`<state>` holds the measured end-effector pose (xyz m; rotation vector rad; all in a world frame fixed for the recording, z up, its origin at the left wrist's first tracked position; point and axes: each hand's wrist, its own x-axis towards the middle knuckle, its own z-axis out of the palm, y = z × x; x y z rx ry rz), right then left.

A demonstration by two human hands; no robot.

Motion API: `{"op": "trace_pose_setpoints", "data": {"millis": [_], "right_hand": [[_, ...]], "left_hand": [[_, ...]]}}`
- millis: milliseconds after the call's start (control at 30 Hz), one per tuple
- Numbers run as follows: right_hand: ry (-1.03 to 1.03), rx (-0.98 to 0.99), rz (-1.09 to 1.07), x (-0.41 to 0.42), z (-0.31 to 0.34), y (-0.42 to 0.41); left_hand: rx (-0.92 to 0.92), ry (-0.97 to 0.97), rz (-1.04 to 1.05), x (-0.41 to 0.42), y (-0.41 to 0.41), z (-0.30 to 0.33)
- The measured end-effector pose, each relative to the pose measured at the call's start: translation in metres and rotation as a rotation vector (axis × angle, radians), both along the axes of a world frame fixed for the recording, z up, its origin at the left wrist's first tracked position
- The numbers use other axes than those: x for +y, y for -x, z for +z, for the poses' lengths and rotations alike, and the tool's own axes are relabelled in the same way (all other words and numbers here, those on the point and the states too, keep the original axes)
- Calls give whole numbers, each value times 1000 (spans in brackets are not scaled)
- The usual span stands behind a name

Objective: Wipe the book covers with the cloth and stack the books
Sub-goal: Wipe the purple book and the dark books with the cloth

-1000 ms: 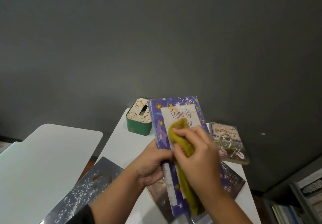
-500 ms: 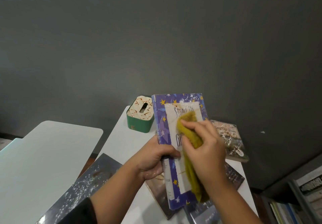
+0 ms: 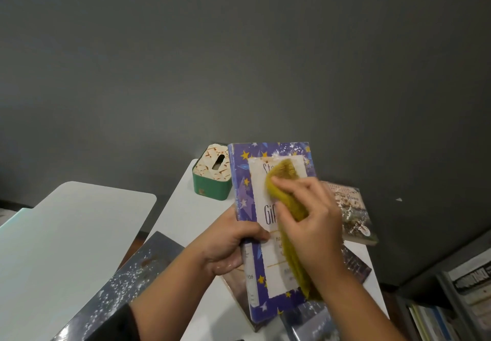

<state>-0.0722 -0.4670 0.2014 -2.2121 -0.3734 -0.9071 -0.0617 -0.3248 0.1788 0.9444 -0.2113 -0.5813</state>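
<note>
A purple book with yellow stars (image 3: pixel 245 194) is held tilted up above the white table (image 3: pixel 191 213), cover toward the camera. The left hand (image 3: pixel 228 245) grips its spine edge, thumb curled over the front cover. The right hand (image 3: pixel 310 223) has its fingers curled around one yellow cloth (image 3: pixel 285 178), pressing it against the upper part of the white title panel (a long tail of the cloth hangs down under the palm). Four other books show: one with a pictured cover (image 3: pixel 353 213) flat on the table to the right, two dark ones (image 3: pixel 356 266) (image 3: pixel 233 285) partly hidden beneath the held book, and a dark speckled one (image 3: pixel 127 285) at lower left. One green tin with a slotted patterned lid (image 3: pixel 212 178) stands behind, near the grey wall (image 3: pixel 239 48).
</note>
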Motion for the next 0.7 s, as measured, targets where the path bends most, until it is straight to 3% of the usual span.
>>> {"op": "trace_pose_setpoints", "data": {"millis": [100,200,433,533,700], "right_hand": [[116,-48,102,17,1,11],[95,-82,45,11,4,0],[-263,117,-255,-33,4,-36],[-223,110,-284,-26,3,-28],[64,-47,-56,19,1,9]], "left_hand": [[-25,95,-14,-5,2,3],[-10,23,24,-8,3,4],[-15,-67,-63,2,4,1],[-12,-52,-64,0,4,1],[-23,32,10,-9,2,1]]}}
